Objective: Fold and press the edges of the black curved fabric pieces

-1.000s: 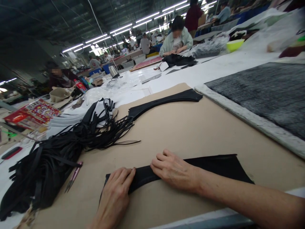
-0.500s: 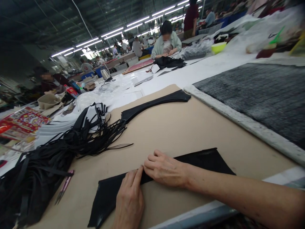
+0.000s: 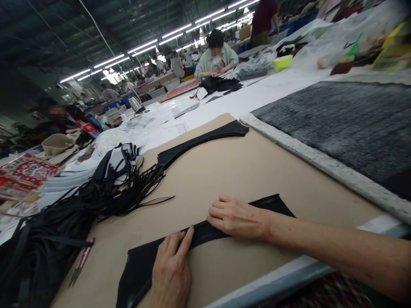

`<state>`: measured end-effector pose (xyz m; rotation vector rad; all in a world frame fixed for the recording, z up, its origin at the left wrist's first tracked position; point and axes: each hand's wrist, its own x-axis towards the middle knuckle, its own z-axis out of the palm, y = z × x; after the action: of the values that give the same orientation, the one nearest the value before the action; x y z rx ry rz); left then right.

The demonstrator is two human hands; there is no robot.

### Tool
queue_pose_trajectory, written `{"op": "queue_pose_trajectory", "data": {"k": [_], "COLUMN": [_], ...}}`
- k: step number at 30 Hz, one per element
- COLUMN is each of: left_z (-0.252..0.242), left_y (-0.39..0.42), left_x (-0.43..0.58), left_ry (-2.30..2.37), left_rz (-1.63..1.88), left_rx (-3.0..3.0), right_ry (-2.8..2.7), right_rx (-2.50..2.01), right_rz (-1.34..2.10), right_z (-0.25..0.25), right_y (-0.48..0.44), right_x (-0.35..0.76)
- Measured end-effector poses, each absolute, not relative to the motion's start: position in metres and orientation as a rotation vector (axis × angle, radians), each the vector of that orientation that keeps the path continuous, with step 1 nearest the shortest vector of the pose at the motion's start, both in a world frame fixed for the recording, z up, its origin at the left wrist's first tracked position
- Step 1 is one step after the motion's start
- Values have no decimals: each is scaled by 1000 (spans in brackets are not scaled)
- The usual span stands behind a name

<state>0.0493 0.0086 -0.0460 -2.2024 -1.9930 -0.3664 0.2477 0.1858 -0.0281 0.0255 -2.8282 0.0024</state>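
A curved black cut piece (image 3: 205, 233), leather-like, lies across the near part of the beige work surface. A folded strip shows along its far edge. On its left half, my left hand (image 3: 171, 267) has the fingers bent over the far edge, the index finger straighter and pressing on the fold. My right hand (image 3: 239, 217) is closed at that edge farther right, fingertips curled against the material; its thumb is hidden. A stretch of folded edge shows between the two hands. Farther back lies a stack of similar black pieces (image 3: 202, 139).
A heap of black strips (image 3: 64, 218) spreads along the left, with pink-handled thread snips (image 3: 81, 261) beside it. To the right, a pale bar (image 3: 321, 164) borders a dark grey textured sheet (image 3: 340, 124). Across the white table a co-worker (image 3: 216, 60) bends over black material.
My right hand has slid right along the far edge, away from my left index finger, opening a gap between the hands. My left hand stays on the left half. The view has shifted slightly.
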Motion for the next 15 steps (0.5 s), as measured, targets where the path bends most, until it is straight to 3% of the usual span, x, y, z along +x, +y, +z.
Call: {"op": "queue_pose_trajectory", "data": {"k": [15], "left_z": [-39], "left_y": [14], "left_x": [47], "left_ry": [-1850], "left_rz": [-291], "left_rx": [-2133], "right_ry": [-2860], "right_rx": [-60], "right_rz": [98], "right_z": [-27], "right_y": [179], "right_x": [257]}}
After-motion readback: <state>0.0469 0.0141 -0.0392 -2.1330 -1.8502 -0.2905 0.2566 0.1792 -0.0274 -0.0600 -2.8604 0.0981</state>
